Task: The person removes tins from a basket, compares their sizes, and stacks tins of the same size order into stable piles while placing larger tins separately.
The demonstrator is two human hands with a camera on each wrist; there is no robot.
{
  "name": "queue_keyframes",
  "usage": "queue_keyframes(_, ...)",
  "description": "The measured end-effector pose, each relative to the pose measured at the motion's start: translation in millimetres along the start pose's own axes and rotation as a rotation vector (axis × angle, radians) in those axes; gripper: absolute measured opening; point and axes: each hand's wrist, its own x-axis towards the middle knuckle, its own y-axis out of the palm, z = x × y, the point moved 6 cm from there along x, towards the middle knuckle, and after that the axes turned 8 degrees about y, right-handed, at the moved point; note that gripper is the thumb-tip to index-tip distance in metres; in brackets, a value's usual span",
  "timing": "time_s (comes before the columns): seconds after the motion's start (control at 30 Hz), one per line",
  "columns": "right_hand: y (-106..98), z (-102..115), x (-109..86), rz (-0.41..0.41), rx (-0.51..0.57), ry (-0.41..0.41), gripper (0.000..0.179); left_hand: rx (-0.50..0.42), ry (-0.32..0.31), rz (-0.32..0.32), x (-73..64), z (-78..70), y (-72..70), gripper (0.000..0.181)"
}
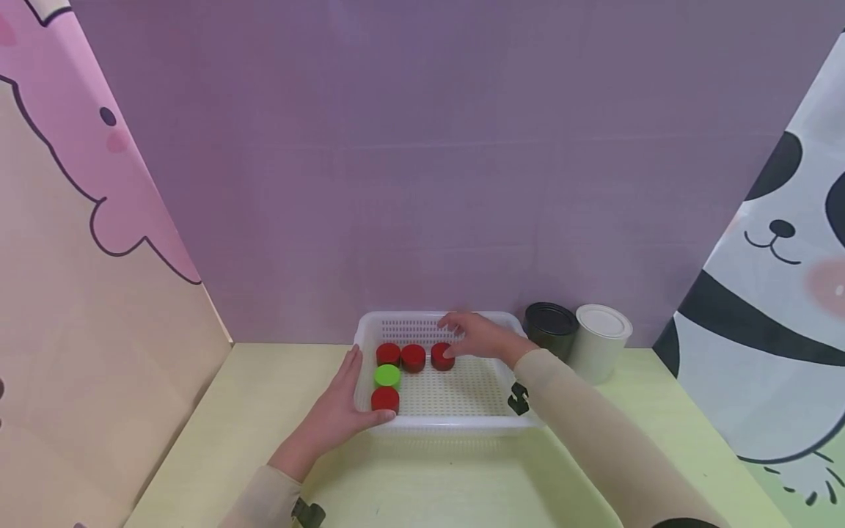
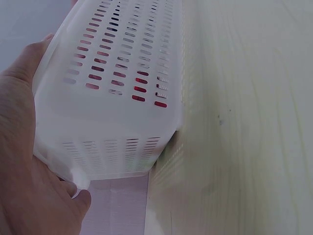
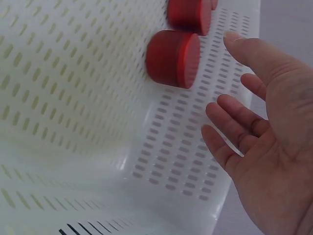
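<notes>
A white perforated plastic basket (image 1: 455, 422) stands on the table. My left hand (image 1: 335, 411) grips its near-left corner, thumb over the front rim and fingers along the left side. In the left wrist view, curled fingertips (image 2: 80, 198) rest by the rim. Inside, two short red cylinders (image 1: 413, 358) sit along the back left, with a green round piece (image 1: 386, 377) and another red cylinder (image 1: 385, 400) in front. My right hand (image 1: 482, 336) is over the back rim, fingers spread, near a separate red cylinder (image 3: 171, 58). The right wrist view shows a gap between them.
A black can (image 1: 551, 326) and a white can (image 1: 601, 341) stand at the basket's back right, partly behind the right forearm. A purple backdrop (image 1: 422, 183) rises behind the table. Printed panels flank both sides, with a panda (image 1: 785, 308) at right.
</notes>
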Motion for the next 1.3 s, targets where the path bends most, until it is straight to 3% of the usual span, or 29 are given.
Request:
queue_keyframes(0.57, 20.5, -9.0, 5.7, 0.029, -0.048, 0.034, 0.064, -0.002, 0.014, -0.004, 0.1, -0.4, -0.1, 0.131)
queue_keyframes(1.3, 29.7, -9.0, 9.6, 0.047, -0.135, 0.001, 0.064, -0.007, 0.007, -0.01, -1.3, -2.5, -1.3, 0.13)
